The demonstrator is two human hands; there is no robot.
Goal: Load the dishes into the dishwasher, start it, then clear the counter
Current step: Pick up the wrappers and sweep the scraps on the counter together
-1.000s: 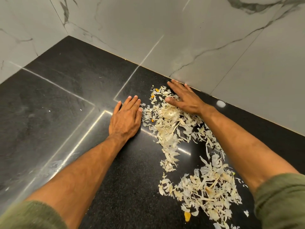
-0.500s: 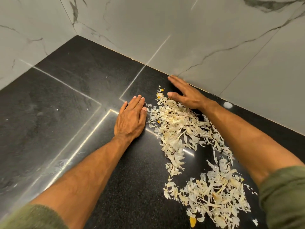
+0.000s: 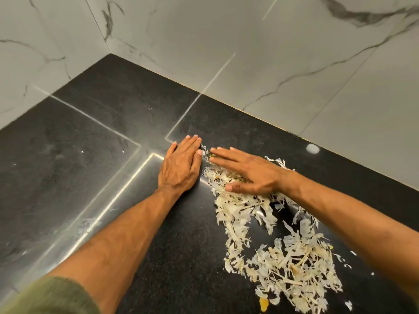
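Note:
A long heap of pale, dry garlic-like peels (image 3: pixel 269 252) lies scattered on the black granite counter (image 3: pixel 95 177), with a few small yellow bits among them. My left hand (image 3: pixel 181 165) lies flat on the counter, fingers straight, at the left edge of the far end of the heap. My right hand (image 3: pixel 247 172) rests flat on top of the far peels, fingers straight and pointing left, fingertips almost touching my left hand. Neither hand grips anything.
White marble-look wall tiles (image 3: pixel 272 64) meet the counter at the back and left, forming a corner. A bright light reflection (image 3: pixel 312 148) shows on the counter near the back wall. Tiny white crumbs dot the counter at left.
My right hand has swept from the back wall toward me and leftward over the peels, pushing them against my left hand. My left hand has stayed flat in place.

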